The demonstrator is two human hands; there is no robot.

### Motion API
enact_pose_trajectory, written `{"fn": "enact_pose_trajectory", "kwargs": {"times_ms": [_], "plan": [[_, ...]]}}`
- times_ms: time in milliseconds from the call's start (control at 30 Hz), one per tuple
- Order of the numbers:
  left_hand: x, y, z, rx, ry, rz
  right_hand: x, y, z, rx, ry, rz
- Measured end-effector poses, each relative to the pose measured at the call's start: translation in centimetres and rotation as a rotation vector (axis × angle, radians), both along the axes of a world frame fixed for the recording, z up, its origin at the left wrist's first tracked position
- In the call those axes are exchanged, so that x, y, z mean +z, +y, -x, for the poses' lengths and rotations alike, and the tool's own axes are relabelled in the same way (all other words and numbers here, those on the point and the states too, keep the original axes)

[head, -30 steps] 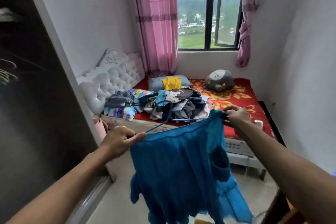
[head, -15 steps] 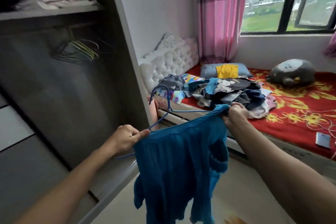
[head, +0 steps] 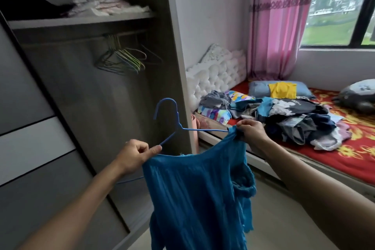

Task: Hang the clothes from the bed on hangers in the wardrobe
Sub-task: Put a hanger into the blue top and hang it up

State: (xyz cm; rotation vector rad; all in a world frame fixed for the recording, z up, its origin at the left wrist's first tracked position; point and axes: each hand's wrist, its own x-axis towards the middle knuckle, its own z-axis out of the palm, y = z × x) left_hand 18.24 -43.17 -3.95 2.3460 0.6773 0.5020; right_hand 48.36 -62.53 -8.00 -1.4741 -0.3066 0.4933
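Nearest, reaching forward with two bare arms, one from each lower corner. Pinching the left top edge of one blue garment (head: 194, 195) together with the sloping arm of one blue wire hanger (head: 172, 124) in the left hand (head: 135, 157), thumb pressed over curled fingers. Gripping the garment's right top corner at the hanger's other end in the right hand (head: 252, 131), fingers curled tight, slightly higher and farther. Holding it slack between the two, hook pointing up before the open wardrobe (head: 176, 67).

Farther left, a bunch of bare hangers (head: 121, 59) on the rail, too overlapped to count, under one shelf of folded cloth (head: 109, 6). Farther right, one bed (head: 345, 154) carrying one heap of clothes (head: 294, 119), one yellow garment (head: 283, 89) on one blue pillow (head: 257, 88), one grey plush toy (head: 359, 95) — then one pink curtain (head: 280, 22).
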Motion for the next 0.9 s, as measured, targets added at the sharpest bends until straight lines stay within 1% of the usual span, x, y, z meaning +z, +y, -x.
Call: {"fn": "enact_pose_trajectory", "kwargs": {"times_ms": [133,200,233,300,367,433,500,567,633,667,700,767,800,833,867,900], "plan": [[-0.9,4.9,0.0,0.077,-0.087,-0.272,-0.4,6.2,3.4,0.088,0.067,0.002],[-1.7,7.8,-0.2,0.097,-0.149,-0.258,-0.5,9.4,4.9,0.107,0.130,-0.048],[-1.8,9.3,0.0,0.113,-0.166,-0.225,-0.5,10.6,5.4,0.065,0.182,-0.086],[-2.0,12.5,0.9,0.099,-0.134,-0.210,-0.5,12.2,5.3,-0.077,0.359,-0.198],[-2.0,14.4,1.8,0.023,-0.056,-0.230,-0.2,13.2,4.7,-0.129,0.508,-0.293],[-2.2,15.6,2.0,0.013,-0.004,-0.254,0.2,15.0,4.3,-0.082,0.532,-0.304],[-2.8,16.6,2.1,0.029,0.039,-0.247,1.1,17.5,4.6,-0.005,0.483,-0.259],[-3.3,17.5,2.0,0.035,0.062,-0.243,1.9,19.6,5.5,0.143,0.344,-0.169],[-3.4,18.6,1.6,0.060,0.025,-0.197,2.8,21.5,7.1,0.356,0.106,0.003],[-3.3,18.9,1.3,0.080,-0.006,-0.161,3.1,22.0,7.9,0.446,-0.066,0.130],[-3.2,19.5,1.0,0.101,-0.042,-0.141,3.1,22.8,8.5,0.514,-0.282,0.262],[-3.0,20.9,0.4,0.149,-0.120,-0.084,3.1,24.4,8.8,0.579,-0.725,0.489],[-2.9,21.9,0.1,0.175,-0.166,-0.046,3.1,25.1,8.7,0.609,-0.856,0.554],[-2.9,22.8,0.0,0.199,-0.206,-0.013,3.0,25.8,8.5,0.649,-0.888,0.582],[-2.9,23.8,-0.1,0.223,-0.231,0.013,2.9,26.4,8.2,0.701,-0.866,0.600],[-2.9,24.8,-0.1,0.243,-0.242,0.024,2.9,27.1,7.9,0.726,-0.892,0.627]]}}
